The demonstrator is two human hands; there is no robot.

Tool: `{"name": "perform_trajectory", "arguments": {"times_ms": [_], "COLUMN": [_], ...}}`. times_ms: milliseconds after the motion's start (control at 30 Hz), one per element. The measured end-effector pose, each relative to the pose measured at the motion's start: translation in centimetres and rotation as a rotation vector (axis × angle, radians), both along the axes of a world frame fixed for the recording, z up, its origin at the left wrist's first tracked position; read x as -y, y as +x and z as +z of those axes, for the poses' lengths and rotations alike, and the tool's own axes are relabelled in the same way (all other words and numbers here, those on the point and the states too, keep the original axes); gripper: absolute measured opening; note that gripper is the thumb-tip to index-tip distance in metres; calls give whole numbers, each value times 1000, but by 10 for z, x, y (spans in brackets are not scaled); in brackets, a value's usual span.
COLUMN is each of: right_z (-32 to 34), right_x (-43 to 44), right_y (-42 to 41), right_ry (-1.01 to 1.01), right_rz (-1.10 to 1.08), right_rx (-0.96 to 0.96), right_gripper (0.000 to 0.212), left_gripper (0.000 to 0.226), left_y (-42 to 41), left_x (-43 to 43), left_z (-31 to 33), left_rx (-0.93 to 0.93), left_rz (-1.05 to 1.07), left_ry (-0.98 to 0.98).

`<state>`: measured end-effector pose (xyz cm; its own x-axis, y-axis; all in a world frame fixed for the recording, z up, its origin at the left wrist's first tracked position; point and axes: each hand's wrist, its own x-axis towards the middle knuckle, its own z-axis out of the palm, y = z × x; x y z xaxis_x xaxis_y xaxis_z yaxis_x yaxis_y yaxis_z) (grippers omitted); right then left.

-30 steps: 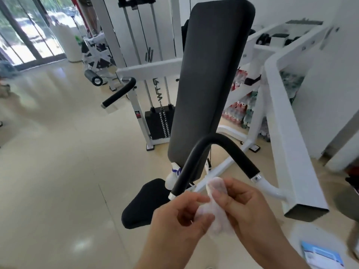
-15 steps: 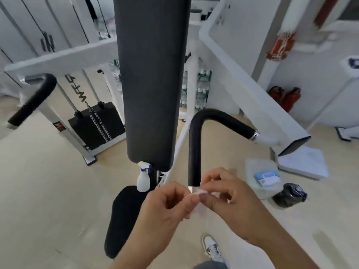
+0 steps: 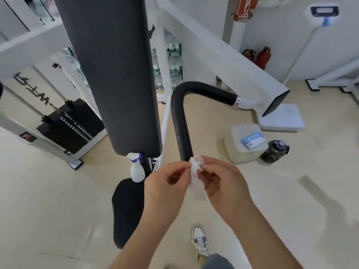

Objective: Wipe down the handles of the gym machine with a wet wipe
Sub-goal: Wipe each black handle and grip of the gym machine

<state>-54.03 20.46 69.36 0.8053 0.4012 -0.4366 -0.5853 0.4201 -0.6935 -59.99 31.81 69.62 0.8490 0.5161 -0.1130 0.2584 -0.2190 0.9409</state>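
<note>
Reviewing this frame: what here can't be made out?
Head view only:
1. Lower end of the handle: covered by the wipe, so whether the two touch cannot be told.
2. Label on the pack: too small to read.
3. Dark bottle: blurred, contents unclear.
4. Markings on the weight stack: too small to read.

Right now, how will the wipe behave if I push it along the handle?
Probably floppy: the wipe hangs crumpled between the left hand and right hand. Likely light: a pinch holds it. It may bunch on the handle.
</note>
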Motion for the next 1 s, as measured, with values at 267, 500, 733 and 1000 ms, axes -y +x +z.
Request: {"name": "perform_trajectory", "arguments": {"times_ms": [267, 500, 733, 1000], "right_z": [-25, -46, -50, -33], "right_x": [0, -24, -27, -40], "right_y": [7, 14, 7, 29], "right_ry": [-715, -789, -994, -1126], "right_rz": [69, -166, -194, -27], "right_rx": [852, 1009, 1284, 1557], "right_gripper": [20, 19, 7, 10], "left_gripper": [32, 9, 14, 21], "left_y": [4, 16, 10, 3], "left_x": [1, -2, 2, 2], "left_z": [-4, -28, -29, -35], "left_rx": [-85, -122, -77, -59], "left_rz": [-26, 237, 240, 244], "left_ry": [-276, -58, -194, -183]}}
